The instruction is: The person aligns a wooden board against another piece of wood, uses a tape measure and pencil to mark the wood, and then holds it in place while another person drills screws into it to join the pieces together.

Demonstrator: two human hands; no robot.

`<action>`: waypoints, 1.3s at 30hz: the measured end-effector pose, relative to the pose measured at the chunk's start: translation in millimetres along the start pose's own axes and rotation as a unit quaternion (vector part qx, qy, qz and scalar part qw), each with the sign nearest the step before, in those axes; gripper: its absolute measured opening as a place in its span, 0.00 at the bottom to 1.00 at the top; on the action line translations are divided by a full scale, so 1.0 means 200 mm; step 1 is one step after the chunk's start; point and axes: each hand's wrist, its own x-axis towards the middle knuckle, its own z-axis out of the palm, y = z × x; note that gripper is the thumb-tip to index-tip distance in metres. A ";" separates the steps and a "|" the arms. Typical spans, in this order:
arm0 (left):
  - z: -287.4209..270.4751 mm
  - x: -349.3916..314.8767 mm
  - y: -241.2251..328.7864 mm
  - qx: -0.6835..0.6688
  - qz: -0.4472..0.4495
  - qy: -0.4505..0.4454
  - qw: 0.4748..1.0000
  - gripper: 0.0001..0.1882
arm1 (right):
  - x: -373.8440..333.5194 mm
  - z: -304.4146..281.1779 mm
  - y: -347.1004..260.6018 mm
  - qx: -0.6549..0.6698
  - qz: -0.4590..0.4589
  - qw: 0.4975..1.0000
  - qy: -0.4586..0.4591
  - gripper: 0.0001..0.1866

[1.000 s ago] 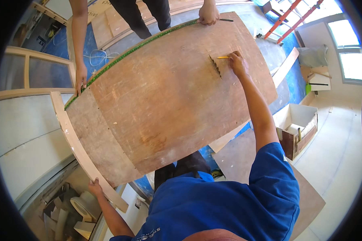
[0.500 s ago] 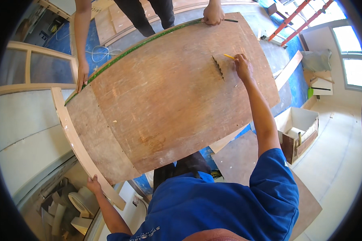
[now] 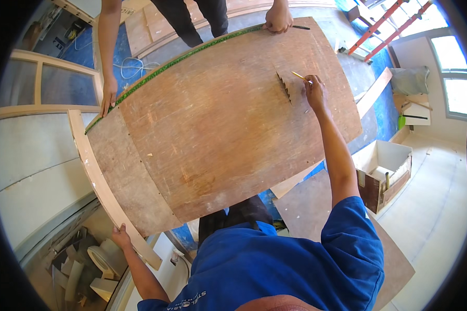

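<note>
My left hand [image 3: 121,236] is closed on the edge of a long, pale wooden board [image 3: 96,173], which lies along the left end of a worn plywood tabletop [image 3: 213,135]. Over the right part of the plywood, my right hand [image 3: 316,94] pinches a yellow pencil [image 3: 299,75], its tip pointing left. Just left of the pencil is a dark toothed strip [image 3: 284,88] that looks like a saw blade in the tabletop. Another person's hands [image 3: 278,19] hold a long green strip [image 3: 176,62] along the far edge; it may be a measuring tape.
An open wooden box [image 3: 384,173] stands on the floor at right. An orange ladder [image 3: 392,32] leans at the far right. At the lower left, a bin of offcuts [image 3: 83,269] sits below the board. A framed panel [image 3: 41,85] stands at left.
My right hand has shifted slightly, and the pencil is tilted a little differently. My left hand keeps its hold on the board, and the other person's hands stay on the green strip.
</note>
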 end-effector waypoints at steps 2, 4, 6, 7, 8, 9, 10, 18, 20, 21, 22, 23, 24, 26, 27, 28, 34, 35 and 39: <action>0.00 0.00 -0.01 -0.001 -0.002 -0.003 1.000 0.13 | 0.00 0.00 0.00 0.001 -0.008 1.000 0.008 0.07; 0.00 0.00 0.00 0.013 -0.004 -0.011 1.000 0.13 | -0.01 0.01 0.00 -0.001 -0.014 1.000 0.012 0.07; -0.01 0.00 0.01 0.031 -0.013 -0.013 0.999 0.14 | -0.02 0.01 -0.01 -0.007 -0.017 1.000 0.011 0.08; -0.01 -0.01 0.01 0.041 -0.017 -0.014 0.999 0.14 | -0.02 0.01 0.00 -0.006 -0.003 1.000 0.001 0.08; -0.02 0.00 0.01 0.038 -0.010 -0.014 0.999 0.14 | -0.02 0.01 0.00 -0.005 0.010 1.000 -0.009 0.09; -0.02 0.00 0.01 0.036 -0.003 -0.014 0.999 0.14 | -0.03 0.01 0.00 -0.004 0.024 1.000 -0.019 0.09; -0.01 -0.01 0.01 0.033 0.004 -0.014 0.999 0.14 | -0.03 0.01 0.00 -0.005 0.013 1.000 -0.004 0.09; -0.01 0.01 0.02 0.081 0.020 -0.008 0.996 0.15 | -0.02 0.01 0.00 0.003 0.016 1.000 0.018 0.08; 0.00 0.00 0.04 0.117 0.019 -0.008 0.993 0.15 | -0.01 0.01 -0.01 0.009 0.018 1.000 0.018 0.08; 0.00 -0.01 0.04 0.158 0.014 -0.005 0.987 0.15 | 0.00 0.02 -0.02 0.012 0.017 1.000 0.018 0.08; 0.01 -0.05 0.05 0.197 0.001 0.000 0.980 0.15 | 0.02 0.02 -0.04 -0.002 0.003 1.000 0.020 0.08; 0.02 -0.06 -0.11 0.115 -0.002 0.044 0.992 0.14 | 0.05 0.05 -0.06 -0.001 -0.018 1.000 0.012 0.08; -0.03 -0.04 -0.26 0.039 -0.001 0.099 0.994 0.14 | 0.03 0.14 0.12 0.047 -0.039 0.997 0.044 0.10; 0.03 0.00 -0.11 0.005 -0.063 0.072 0.995 0.15 | -0.01 0.17 0.26 0.043 0.007 0.999 -0.001 0.14; 0.04 0.06 0.01 0.190 -0.044 0.021 0.981 0.14 | -0.01 0.19 0.35 0.079 0.026 0.997 0.004 0.13; 0.05 0.04 0.02 0.108 0.050 0.094 0.988 0.14 | -0.02 0.20 0.33 0.114 0.008 0.992 0.053 0.11; 0.05 -0.04 0.04 0.179 -0.053 0.124 0.975 0.18 | -0.03 0.17 0.04 0.107 -0.064 0.991 0.048 0.12; 0.06 -0.03 0.05 0.197 -0.073 0.120 0.970 0.18 | -0.03 0.18 0.02 0.118 -0.081 0.988 0.057 0.12; 0.06 0.05 0.06 0.223 -0.052 0.069 0.971 0.21 | -0.06 0.16 -0.07 0.109 -0.104 0.987 0.055 0.12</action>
